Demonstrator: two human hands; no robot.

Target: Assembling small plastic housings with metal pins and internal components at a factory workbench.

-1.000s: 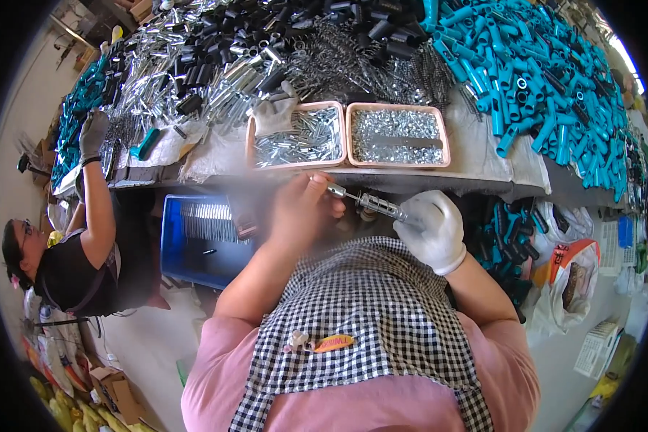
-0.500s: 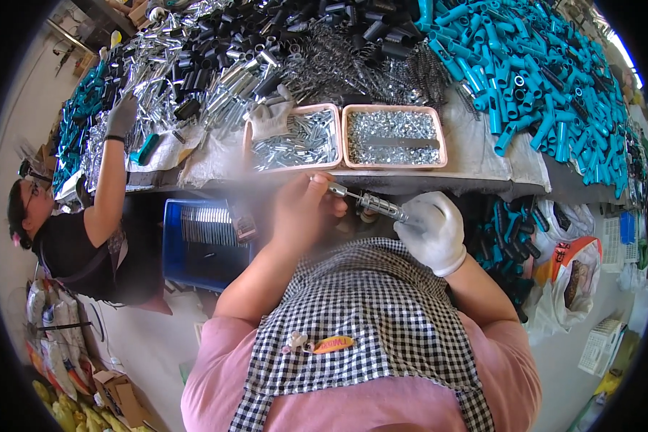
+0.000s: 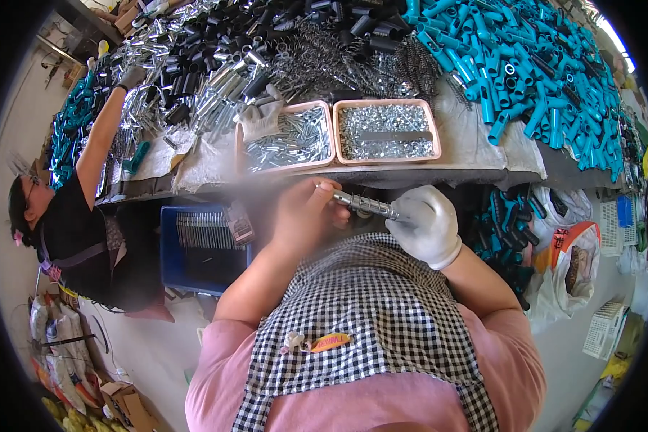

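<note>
My bare left hand is closed round a short silver metal tube. In my right hand, which wears a white glove, the fingers close on a silver metal shaft with what looks like a coil spring round it. The two parts meet end to end in one line, tilted down to the right, above my checked apron. The shaft's right end is hidden in the glove. A hazy blur covers part of my left hand.
On the bench ahead stand a pink-rimmed tray of metal pins and another tray of small metal pieces. Behind lie heaps of black tubes, springs and teal handles. A blue crate sits below left. At far left, a co-worker reaches over the bench.
The tube in my left hand and the shaft in my right have come together; the thin rod between them no longer shows. The co-worker's gloved hand has moved farther back over the heap.
</note>
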